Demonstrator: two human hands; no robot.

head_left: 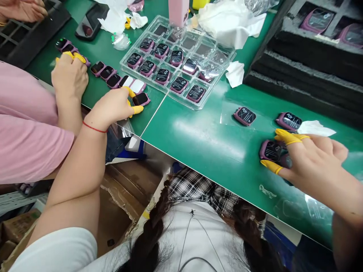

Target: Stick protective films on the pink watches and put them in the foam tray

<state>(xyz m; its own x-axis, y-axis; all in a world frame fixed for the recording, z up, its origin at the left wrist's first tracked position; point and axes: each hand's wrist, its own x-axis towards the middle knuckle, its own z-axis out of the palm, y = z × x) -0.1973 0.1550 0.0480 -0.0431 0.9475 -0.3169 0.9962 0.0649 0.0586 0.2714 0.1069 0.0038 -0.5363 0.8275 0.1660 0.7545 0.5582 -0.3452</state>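
Note:
My left hand [113, 104], in yellow finger cots and a red cord bracelet, reaches to the left. Its fingers are closed on the edge of a pink smartwatch body [141, 99] with a dark screen, at the end of a row of similar ones. On the right, my right hand [314, 162], also in yellow finger cots, grips another smartwatch body [270, 150] between thumb and fingers. Part of what lies beneath that hand is hidden. Just beyond it lies one more smartwatch body [289, 121], and a further smartwatch body [245, 116] rests on clear film.
A clear plastic tray [205, 104] with several watch bodies stands in the middle. Black foam trays [300, 81] are stacked at the right. A co-worker's hand [69, 77] works at the left near a dark foam tray [34, 37]. Crumpled white wipes [235, 73] lie about.

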